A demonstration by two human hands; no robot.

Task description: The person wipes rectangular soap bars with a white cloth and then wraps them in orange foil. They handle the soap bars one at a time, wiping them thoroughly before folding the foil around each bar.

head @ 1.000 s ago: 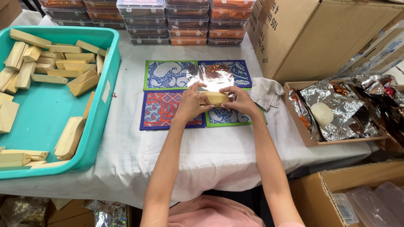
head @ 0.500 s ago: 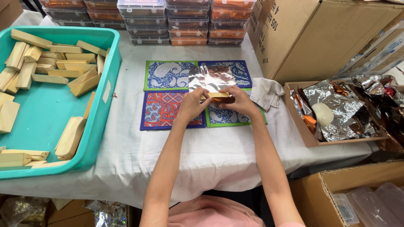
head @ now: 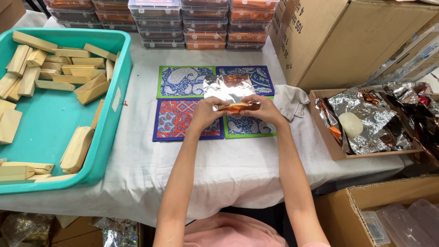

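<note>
Where the four patterned mats (head: pixel 183 103) meet on the white cloth (head: pixel 219 169), left hand (head: pixel 204 114) and right hand (head: pixel 264 111) clasped on opposite ends of a small block (head: pixel 238 107), held just above the mats. Foil sheet (head: pixel 226 87) folded up over the block, copper side outward along the front edge, silver side spread flat behind it. Block itself almost wholly covered; probably wood, though hard to confirm from this angle. Thumbs pressed on the near face, fingers curled behind.

To the left: teal tub (head: pixel 98 151) with loose wooden blocks (head: pixel 55 68). To the right: shallow cardboard tray (head: pixel 336 151) with crumpled foil (head: pixel 370 119) and a pale round lump (head: pixel 351 123). Grey rag (head: pixel 290 100) just beside the right hand. At the back: stacked clear plastic boxes (head: pixel 183 23); large cardboard carton (head: pixel 338 41) at the rear right.
</note>
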